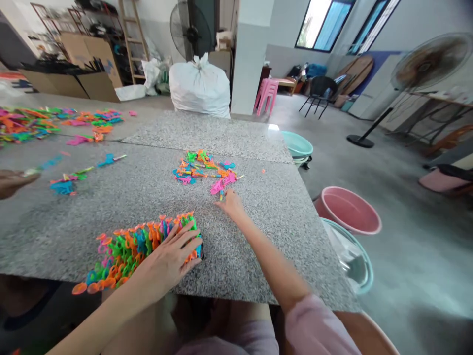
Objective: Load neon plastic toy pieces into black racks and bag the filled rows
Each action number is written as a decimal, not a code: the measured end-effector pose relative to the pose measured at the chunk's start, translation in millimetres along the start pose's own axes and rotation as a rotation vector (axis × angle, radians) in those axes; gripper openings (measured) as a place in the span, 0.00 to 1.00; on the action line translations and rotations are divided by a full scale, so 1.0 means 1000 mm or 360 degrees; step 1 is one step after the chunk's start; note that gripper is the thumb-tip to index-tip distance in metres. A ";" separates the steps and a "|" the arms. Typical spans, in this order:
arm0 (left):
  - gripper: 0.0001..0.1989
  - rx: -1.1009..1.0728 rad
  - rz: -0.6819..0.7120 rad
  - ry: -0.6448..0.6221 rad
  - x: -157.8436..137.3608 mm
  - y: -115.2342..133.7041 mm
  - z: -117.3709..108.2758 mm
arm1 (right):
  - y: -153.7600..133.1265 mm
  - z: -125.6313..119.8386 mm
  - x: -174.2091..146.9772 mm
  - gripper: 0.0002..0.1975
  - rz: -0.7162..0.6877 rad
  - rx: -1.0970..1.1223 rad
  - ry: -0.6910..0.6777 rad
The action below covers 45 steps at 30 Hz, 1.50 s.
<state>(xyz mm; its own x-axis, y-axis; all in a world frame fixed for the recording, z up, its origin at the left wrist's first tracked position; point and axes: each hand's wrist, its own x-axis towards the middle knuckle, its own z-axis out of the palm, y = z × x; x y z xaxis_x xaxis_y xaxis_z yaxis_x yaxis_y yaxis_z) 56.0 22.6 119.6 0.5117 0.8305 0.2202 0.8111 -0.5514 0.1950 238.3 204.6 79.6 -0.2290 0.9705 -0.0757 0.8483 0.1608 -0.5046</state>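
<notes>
My left hand lies with its fingers spread over the right end of a block of small plastic toys. These stand packed in close rows, orange, green, blue and pink, with round orange tips; a dark edge shows at the right end. My right hand is at the near side of a loose pile of similar toys. Its thumb and fingers close around a small yellow and blue plastic piece, just below a pink toy. The fingertips are partly hidden.
Another person's hand is at the left edge of the speckled stone table, near a few scattered toys. A large heap lies far left. A white sack stands behind; a pink basin sits right.
</notes>
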 end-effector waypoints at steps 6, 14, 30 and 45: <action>0.16 0.0034 0.0073 -0.0102 -0.005 -0.005 -0.010 | -0.009 0.000 0.042 0.11 0.0192 0.0090 -0.0267; 0.17 0.0060 0.0110 -0.0124 -0.007 -0.006 -0.014 | 0.011 0.037 -0.062 0.09 -0.0208 0.0960 -0.0557; 0.19 0.0043 0.0084 -0.0071 -0.003 -0.010 -0.010 | -0.039 0.034 -0.045 0.07 -0.0924 0.0018 -0.0450; 0.17 0.0058 0.0369 -0.0091 -0.016 -0.008 -0.019 | -0.038 0.039 -0.093 0.12 -0.0619 -0.0064 -0.0392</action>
<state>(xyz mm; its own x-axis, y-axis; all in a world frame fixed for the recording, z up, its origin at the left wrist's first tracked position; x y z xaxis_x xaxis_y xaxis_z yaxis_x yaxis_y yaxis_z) 35.8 11.9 132.2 0.6999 0.6855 0.2003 0.6791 -0.7257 0.1107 208.8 101.4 71.7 -0.6365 0.7657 -0.0921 0.6935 0.5161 -0.5027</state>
